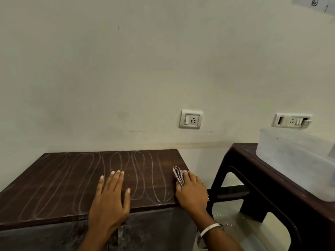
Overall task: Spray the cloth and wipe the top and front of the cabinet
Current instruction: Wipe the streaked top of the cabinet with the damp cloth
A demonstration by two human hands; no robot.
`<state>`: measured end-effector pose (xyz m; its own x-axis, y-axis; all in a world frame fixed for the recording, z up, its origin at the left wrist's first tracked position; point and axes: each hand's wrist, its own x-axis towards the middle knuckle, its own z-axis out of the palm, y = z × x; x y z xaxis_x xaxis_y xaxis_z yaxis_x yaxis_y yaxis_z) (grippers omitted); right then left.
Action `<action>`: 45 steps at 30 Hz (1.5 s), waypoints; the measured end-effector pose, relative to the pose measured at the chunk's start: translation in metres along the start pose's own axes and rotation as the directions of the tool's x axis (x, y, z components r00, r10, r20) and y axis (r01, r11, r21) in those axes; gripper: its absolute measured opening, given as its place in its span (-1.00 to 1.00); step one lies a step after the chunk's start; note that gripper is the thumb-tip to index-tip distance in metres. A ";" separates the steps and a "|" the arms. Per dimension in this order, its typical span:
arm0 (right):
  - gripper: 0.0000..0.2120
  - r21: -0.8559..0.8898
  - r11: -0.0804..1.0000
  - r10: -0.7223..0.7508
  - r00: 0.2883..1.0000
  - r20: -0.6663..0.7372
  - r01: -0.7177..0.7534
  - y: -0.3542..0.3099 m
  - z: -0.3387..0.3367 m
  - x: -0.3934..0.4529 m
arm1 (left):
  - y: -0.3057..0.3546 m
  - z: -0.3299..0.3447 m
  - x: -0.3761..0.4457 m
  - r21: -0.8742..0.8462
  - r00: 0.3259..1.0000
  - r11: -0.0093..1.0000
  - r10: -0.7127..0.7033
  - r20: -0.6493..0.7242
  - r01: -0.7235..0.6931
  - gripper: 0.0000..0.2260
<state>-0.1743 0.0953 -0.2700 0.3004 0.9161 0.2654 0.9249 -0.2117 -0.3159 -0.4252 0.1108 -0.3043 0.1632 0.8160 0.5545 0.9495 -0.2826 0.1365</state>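
A dark brown wooden cabinet top [63,182] stands against the pale wall, covered in looping white chalk-like lines. Its dull, smudged front [154,227] shows below the front edge. My left hand [110,201] lies flat on the top near the front edge, fingers spread, holding nothing. My right hand [192,192] presses a folded, patterned cloth [178,175] onto the top at its right front corner. No spray bottle is in view.
A dark brown plastic stool or table [253,183] stands close to the right of the cabinet, with a translucent plastic box [297,163] on it. Two socket plates [190,119] are on the wall. Small white crumbs lie on the floor [228,223].
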 end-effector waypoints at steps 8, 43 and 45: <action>-0.41 0.044 0.995 -0.093 0.994 0.060 0.091 -0.050 0.012 -0.024 | 0.000 -0.002 -0.001 -0.016 1.000 1.000 -0.024 0.002 0.024 -0.39; -0.44 -0.007 0.996 -0.087 0.988 0.128 0.088 -0.049 0.006 -0.004 | -0.006 -0.006 -0.003 -0.081 0.997 0.995 -0.067 -0.034 0.064 -0.42; -0.43 0.008 0.993 -0.114 0.982 0.148 0.114 -0.059 0.009 -0.004 | -0.006 -0.006 -0.003 -0.070 0.997 0.995 -0.072 -0.021 0.070 -0.43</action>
<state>-0.2322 0.1076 -0.2606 0.1551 0.9746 0.1615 0.9513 -0.1033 -0.2906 -0.4332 0.1067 -0.3019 0.0890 0.8236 0.5601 0.9374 -0.2593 0.2324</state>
